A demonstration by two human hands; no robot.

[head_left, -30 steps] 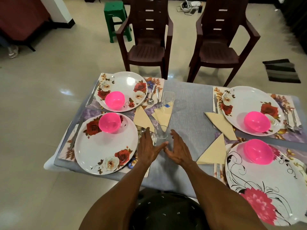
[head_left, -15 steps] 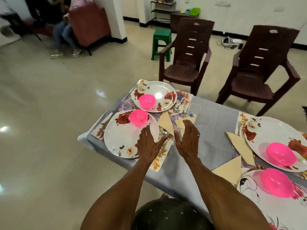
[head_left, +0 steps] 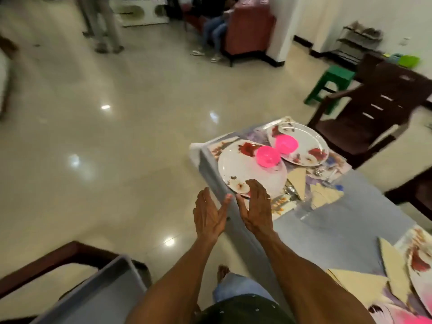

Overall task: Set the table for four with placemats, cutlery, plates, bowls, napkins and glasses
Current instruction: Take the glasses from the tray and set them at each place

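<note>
My left hand and my right hand are raised side by side, palms facing each other, fingers apart, holding nothing. The left hand hovers over the floor just off the table edge; the right one is over the near rim of a floral plate with a pink bowl. A second plate with a pink bowl lies behind. Cream napkins and cutlery lie to the right, on floral placemats. A clear glass stands blurred on the grey tablecloth.
A dark brown chair and a green stool stand beyond the table. Another napkin and plate are at the right. A grey tray-like surface is at the lower left. People sit and stand far across the shiny floor.
The view has swung left, so the table now sits at the right. Both hands have shifted left from the glass to the table's edge, still open and holding nothing.
</note>
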